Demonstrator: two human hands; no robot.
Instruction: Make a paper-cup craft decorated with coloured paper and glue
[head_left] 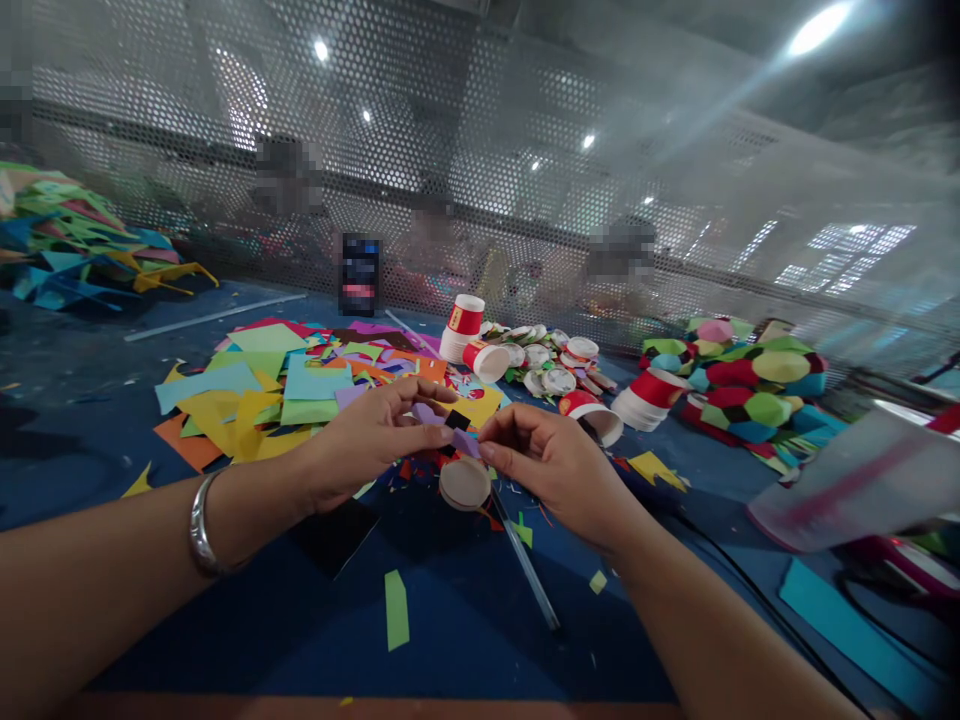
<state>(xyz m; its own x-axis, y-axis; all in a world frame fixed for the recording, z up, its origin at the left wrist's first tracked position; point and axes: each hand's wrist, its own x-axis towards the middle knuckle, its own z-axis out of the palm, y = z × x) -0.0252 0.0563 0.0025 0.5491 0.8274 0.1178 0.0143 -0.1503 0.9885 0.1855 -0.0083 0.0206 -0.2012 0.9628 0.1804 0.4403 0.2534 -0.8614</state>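
Observation:
My left hand [367, 440] pinches a small purple paper piece [450, 428] that carries a tiny black square. My right hand [551, 462] is closed beside it and holds a small round cardboard disc [465, 483] at its fingertips, touching the purple piece. Both hands hover over a blue table [450, 620], with a silver bangle [201, 525] on my left wrist. A thin grey rod [529, 570] lies on the table below my right hand.
Coloured paper squares [270, 395] pile up behind my left hand. Red-and-white paper cups [465, 330] and round lids [551, 365] lie farther back, with colourful paper balls [750, 385] at right. A perforated screen [480, 180] closes the rear; people sit behind it.

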